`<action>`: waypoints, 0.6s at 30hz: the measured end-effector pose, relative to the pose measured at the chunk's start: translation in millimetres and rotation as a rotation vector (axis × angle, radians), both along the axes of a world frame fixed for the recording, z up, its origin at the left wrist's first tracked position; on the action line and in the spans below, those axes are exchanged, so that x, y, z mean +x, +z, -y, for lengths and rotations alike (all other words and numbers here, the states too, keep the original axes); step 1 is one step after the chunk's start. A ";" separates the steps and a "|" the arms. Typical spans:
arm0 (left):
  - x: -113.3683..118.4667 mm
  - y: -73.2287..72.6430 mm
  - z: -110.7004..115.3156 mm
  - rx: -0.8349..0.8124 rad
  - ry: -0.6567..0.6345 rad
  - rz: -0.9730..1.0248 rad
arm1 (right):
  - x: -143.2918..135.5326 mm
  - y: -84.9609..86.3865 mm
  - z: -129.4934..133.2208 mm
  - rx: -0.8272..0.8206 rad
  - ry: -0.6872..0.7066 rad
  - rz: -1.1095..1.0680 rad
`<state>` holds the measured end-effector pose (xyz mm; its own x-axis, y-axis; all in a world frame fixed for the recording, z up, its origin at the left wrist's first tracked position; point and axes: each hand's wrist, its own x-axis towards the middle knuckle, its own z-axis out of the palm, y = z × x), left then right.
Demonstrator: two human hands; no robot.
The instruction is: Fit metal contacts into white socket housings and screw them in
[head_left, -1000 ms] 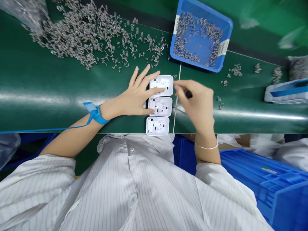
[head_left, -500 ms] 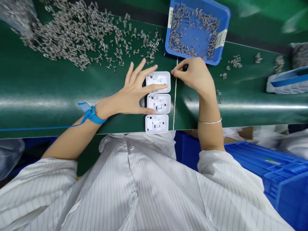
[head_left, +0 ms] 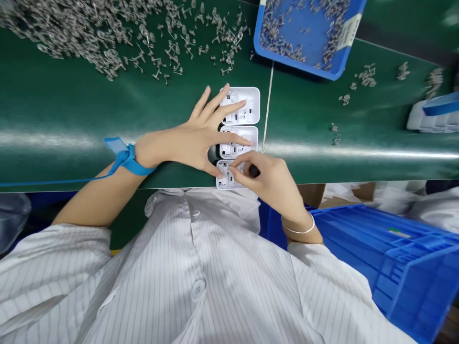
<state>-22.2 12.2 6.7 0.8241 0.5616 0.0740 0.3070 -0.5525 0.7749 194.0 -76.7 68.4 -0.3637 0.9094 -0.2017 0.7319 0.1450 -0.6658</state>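
Left hand (head_left: 195,143) splays loosely over three white casings (head_left: 247,152) — right hand (head_left: 270,179) curls round a black object (head_left: 254,170), fingertips (head_left: 238,175) pinched at the nearest casing (head_left: 225,182) — anything between them unclear

Glossy green workbench (head_left: 53,100) with a bright streak of light (head_left: 358,155), blue plastic crate (head_left: 412,253) below its near edge

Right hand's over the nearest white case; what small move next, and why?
Perhaps ease the right hand down: its thumb and index fingertips are close together over the nearest white case, and the thumb of the left hand is at that case's left edge.
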 end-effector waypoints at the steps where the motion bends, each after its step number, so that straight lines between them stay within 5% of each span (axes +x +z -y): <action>1: 0.3 0.2 -0.1 -0.008 0.004 0.002 | -2.1 -5.1 2.5 -0.010 0.020 0.020; 6: 0.7 1.0 -1.0 -0.025 0.003 0.002 | -10.0 -23.9 3.9 0.054 0.021 0.185; 18: 0.1 -2.2 0.5 0.011 0.011 -0.003 | -18.7 -26.3 20.8 0.267 0.066 0.438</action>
